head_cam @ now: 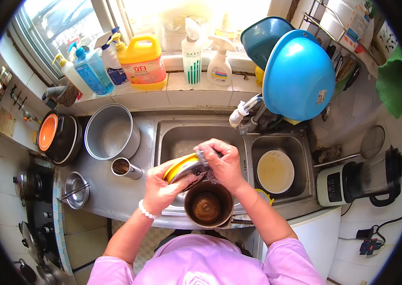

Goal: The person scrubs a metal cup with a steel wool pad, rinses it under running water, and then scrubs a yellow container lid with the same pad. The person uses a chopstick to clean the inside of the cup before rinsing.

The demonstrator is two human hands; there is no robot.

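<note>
My left hand (160,194) grips a round lid-like piece with a yellow rim (179,166) and a shiny metal side, tilted above the left sink basin (201,133). My right hand (224,162) pinches a steel wool scrubber (211,174) against the far edge of that piece. Right below both hands, a deep metal pot (208,208) with a brown-stained inside stands at the sink's front edge. A second yellow object (265,196) is partly hidden behind my right forearm.
In the right basin lies a pale bowl (275,171). A large metal pot (110,131), a metal cup (126,168) and a small steel bowl (76,190) occupy the left counter. The faucet (250,117) and blue basin (300,78) are at back right; a blender (357,181) is right.
</note>
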